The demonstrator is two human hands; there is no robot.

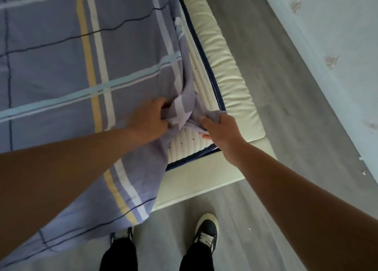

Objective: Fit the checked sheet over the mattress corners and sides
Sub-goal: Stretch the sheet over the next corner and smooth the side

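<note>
A blue-grey checked sheet (pixel 61 52) with yellow, white and dark stripes covers most of the mattress and hangs over the foot end. The white quilted mattress (pixel 187 146) with navy piping lies bare at its near right corner. My left hand (pixel 148 121) grips a bunched fold of the sheet just left of that corner. My right hand (pixel 222 131) pinches the sheet's edge over the corner, its fingers curled round the cloth. The sheet is gathered in a ridge between both hands.
A cream padded bed frame (pixel 231 80) runs along the mattress's right side and foot. Grey wood-look floor (pixel 286 86) lies to the right, bounded by a pale wall (pixel 337 25). My two shoes (pixel 206 232) stand on the floor just before the bed's foot.
</note>
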